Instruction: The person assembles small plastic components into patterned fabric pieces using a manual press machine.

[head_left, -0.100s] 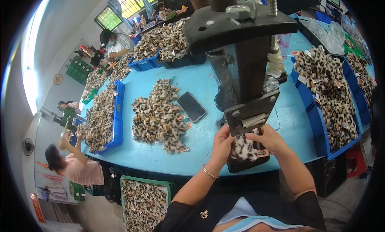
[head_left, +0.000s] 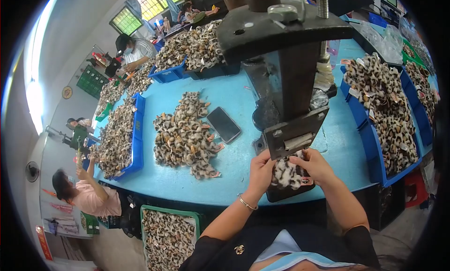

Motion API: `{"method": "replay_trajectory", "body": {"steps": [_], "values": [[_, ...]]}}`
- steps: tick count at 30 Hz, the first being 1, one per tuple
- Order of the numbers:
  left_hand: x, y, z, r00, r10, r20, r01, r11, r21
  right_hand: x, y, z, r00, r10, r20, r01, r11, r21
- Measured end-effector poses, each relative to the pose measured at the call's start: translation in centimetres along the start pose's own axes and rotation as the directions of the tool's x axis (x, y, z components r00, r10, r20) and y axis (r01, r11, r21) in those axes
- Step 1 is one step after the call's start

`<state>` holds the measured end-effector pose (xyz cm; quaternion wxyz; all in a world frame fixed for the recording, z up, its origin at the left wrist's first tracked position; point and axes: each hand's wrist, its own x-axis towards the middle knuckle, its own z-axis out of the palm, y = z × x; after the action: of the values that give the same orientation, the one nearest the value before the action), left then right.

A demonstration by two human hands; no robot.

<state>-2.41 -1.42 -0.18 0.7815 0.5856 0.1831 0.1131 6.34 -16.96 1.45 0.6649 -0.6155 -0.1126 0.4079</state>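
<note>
A small spotted plush piece (head_left: 287, 173) in white, black and brown sits beneath the head of a dark metal press (head_left: 296, 90). My left hand (head_left: 262, 170) grips its left side, fingers bent and partly hidden under the press plate. On the other side my right hand (head_left: 318, 166) pinches the plush, thumb on top near the plate. A pinkish label (head_left: 306, 181) hangs from the plush by my right hand. Under it lies the black base (head_left: 290, 194) of the press, at the table's front edge. The plush's far part is hidden by the plate.
On the blue table (head_left: 187, 183) lie a heap of plush pieces (head_left: 185, 139) and a dark phone (head_left: 224, 124). Blue bins (head_left: 137, 130) of plush stand left, far and right (head_left: 370, 146). A green crate (head_left: 200, 219) sits below. A co-worker in pink (head_left: 101, 200) works at the left.
Both my hands and the plush look almost still, with a very slight shift. At the left, the co-worker's raised hand has moved a little lower and to the right.
</note>
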Motion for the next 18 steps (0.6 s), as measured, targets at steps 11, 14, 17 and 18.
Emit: {"method": "replay_trajectory", "body": {"steps": [11,14,17,18], "values": [[-1.0,-0.6,-0.6,0.979,0.182,0.092,-0.2,0.945,0.258,0.2,-2.4,0.5,0.598,-0.702,-0.387,0.652,0.707,-0.274],[-1.0,0.3,-0.2,0.972,0.215,0.099,-0.236,0.901,0.363,0.7,-10.9,-1.6,0.038,-0.951,-0.307,0.806,0.21,-0.554],[-1.5,2.2,0.5,0.984,0.154,0.093,-0.179,0.89,0.419,0.5,-24.4,0.9,0.59,-0.791,-0.159,0.782,0.61,-0.132],[-1.5,2.1,0.4,0.983,0.157,0.101,-0.185,0.887,0.423,2.0,-27.7,1.3,0.638,-0.759,-0.129,0.77,0.634,0.075]]}}
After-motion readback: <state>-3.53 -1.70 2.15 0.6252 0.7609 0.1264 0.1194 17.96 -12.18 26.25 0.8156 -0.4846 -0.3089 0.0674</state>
